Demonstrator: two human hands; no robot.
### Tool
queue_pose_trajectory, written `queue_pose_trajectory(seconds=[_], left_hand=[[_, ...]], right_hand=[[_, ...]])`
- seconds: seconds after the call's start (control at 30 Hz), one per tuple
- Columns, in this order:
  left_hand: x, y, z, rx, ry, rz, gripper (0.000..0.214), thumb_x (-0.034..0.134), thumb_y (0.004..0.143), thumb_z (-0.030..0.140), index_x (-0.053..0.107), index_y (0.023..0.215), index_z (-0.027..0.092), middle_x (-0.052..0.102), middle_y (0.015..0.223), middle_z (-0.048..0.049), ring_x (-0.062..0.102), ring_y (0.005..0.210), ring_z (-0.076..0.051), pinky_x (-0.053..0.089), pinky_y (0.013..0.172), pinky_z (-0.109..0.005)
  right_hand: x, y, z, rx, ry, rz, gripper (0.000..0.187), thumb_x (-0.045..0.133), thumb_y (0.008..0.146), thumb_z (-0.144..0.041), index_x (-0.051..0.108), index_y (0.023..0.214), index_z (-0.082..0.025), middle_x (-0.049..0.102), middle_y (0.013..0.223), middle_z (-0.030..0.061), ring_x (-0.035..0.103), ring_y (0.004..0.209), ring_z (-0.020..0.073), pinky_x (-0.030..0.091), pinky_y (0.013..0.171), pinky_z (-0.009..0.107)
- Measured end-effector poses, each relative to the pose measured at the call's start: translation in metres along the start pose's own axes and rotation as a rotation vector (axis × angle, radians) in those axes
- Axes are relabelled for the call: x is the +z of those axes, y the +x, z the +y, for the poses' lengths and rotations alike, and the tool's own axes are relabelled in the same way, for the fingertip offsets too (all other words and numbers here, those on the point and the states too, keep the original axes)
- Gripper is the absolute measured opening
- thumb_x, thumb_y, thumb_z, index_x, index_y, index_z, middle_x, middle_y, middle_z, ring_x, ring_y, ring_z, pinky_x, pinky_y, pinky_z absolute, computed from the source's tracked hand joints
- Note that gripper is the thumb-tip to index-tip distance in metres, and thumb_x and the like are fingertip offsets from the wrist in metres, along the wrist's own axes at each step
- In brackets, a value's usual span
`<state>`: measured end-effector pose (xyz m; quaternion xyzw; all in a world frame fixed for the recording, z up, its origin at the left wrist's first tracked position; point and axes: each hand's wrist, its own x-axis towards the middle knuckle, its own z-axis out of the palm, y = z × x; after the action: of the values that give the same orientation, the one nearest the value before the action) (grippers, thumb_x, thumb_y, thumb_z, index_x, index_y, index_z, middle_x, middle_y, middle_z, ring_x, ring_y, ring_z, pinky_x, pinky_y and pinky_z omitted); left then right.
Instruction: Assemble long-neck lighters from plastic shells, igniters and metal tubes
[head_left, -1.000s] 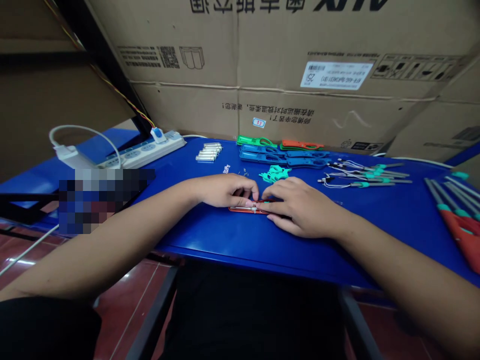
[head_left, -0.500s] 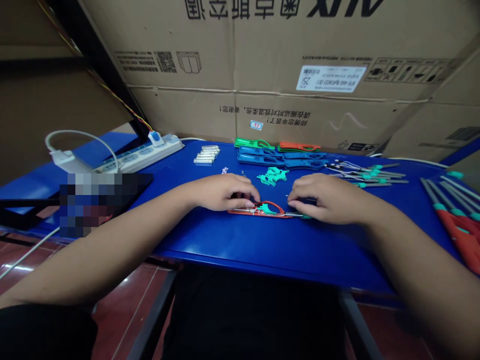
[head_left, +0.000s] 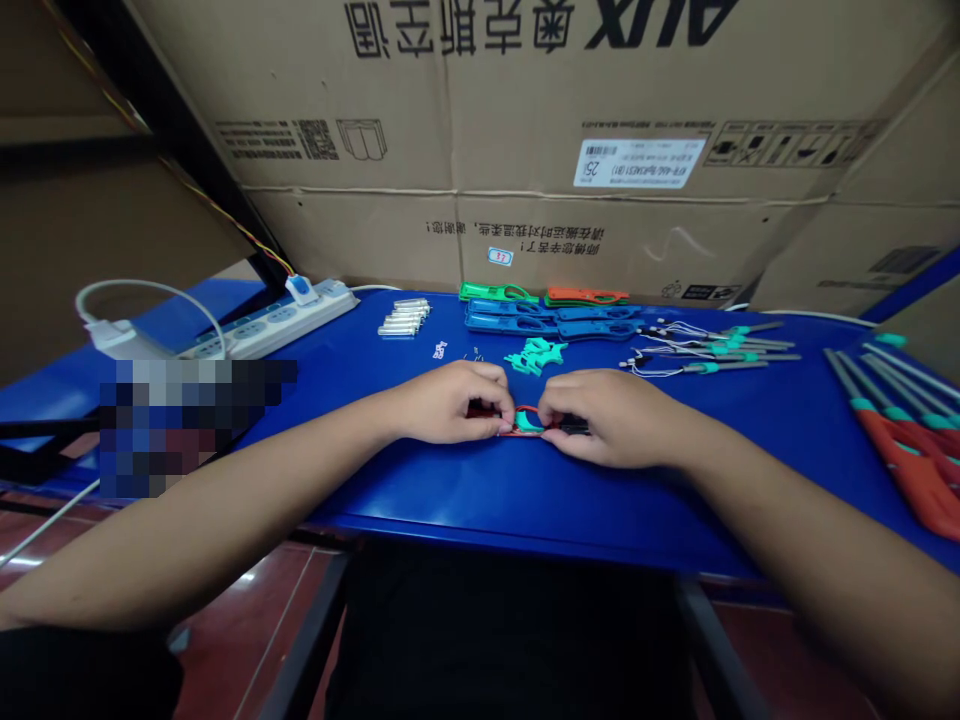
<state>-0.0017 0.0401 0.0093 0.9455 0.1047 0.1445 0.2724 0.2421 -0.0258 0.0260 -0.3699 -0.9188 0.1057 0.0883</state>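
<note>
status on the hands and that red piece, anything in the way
Left hand and right hand both on a red plastic shell, teal piece showing between them. Loose teal parts lie just beyond, apart from the hands.

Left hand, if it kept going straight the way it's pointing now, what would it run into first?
The left hand would first meet the red plastic loop, which its fingertips already seem to touch. Just beyond that is the right hand, though depth is hard to judge from the head view.
</note>
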Motion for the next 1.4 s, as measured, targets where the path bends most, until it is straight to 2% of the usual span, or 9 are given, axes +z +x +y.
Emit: queue_pose_trajectory(seconds=[0.3, 0.5, 0.97, 1.2, 1.4], left_hand=[[-0.002, -0.001, 0.001, 0.028, 0.037, -0.014, 0.017, 0.062, 0.091, 0.022, 0.076, 0.100, 0.020, 0.062, 0.091, -0.0054, 0.061, 0.081, -0.013, 0.050, 0.077, -0.026], [-0.003, -0.002, -0.001, 0.040, 0.050, -0.027, 0.019, 0.069, 0.087, 0.028, 0.078, 0.102, 0.021, 0.062, 0.093, -0.0066, 0.060, 0.082, -0.014, 0.049, 0.075, -0.025], [-0.002, -0.003, -0.010, 0.002, -0.069, -0.015, 0.018, 0.075, 0.083, 0.028, 0.078, 0.100, 0.023, 0.062, 0.092, -0.0047, 0.062, 0.081, -0.013, 0.050, 0.074, -0.025], [-0.001, -0.003, -0.011, 0.007, -0.086, -0.011, 0.018, 0.075, 0.083, 0.028, 0.078, 0.100, 0.022, 0.061, 0.092, -0.0042, 0.062, 0.080, -0.012, 0.050, 0.074, -0.024], [-0.004, -0.003, -0.011, 0.007, -0.096, -0.028, 0.020, 0.073, 0.085, 0.028, 0.077, 0.102, 0.019, 0.061, 0.092, -0.0050, 0.062, 0.081, -0.012, 0.049, 0.075, -0.024]], right_hand=[[0.003, 0.002, 0.000, 0.034, 0.063, 0.005, 0.009, 0.059, 0.079, -0.013, 0.064, 0.082, -0.019, 0.065, 0.082, 0.0009, 0.055, 0.071, 0.0135, 0.036, 0.062, 0.025], [-0.001, -0.003, 0.005, -0.090, 0.066, 0.003, 0.024, 0.056, 0.088, -0.016, 0.073, 0.104, -0.022, 0.068, 0.096, 0.0046, 0.062, 0.082, 0.0159, 0.043, 0.069, 0.027], [-0.009, -0.008, 0.004, -0.186, -0.126, -0.032, 0.026, 0.056, 0.093, -0.023, 0.076, 0.110, -0.024, 0.067, 0.089, 0.0051, 0.061, 0.076, 0.0163, 0.040, 0.066, 0.028], [-0.011, -0.008, 0.000, -0.161, -0.145, -0.104, 0.025, 0.056, 0.093, -0.024, 0.076, 0.108, -0.024, 0.066, 0.082, 0.0042, 0.058, 0.071, 0.0156, 0.037, 0.062, 0.027], [-0.014, -0.008, -0.001, -0.046, 0.036, -0.180, 0.027, 0.057, 0.092, -0.023, 0.075, 0.112, -0.023, 0.069, 0.088, 0.0037, 0.061, 0.072, 0.0140, 0.040, 0.062, 0.026]])
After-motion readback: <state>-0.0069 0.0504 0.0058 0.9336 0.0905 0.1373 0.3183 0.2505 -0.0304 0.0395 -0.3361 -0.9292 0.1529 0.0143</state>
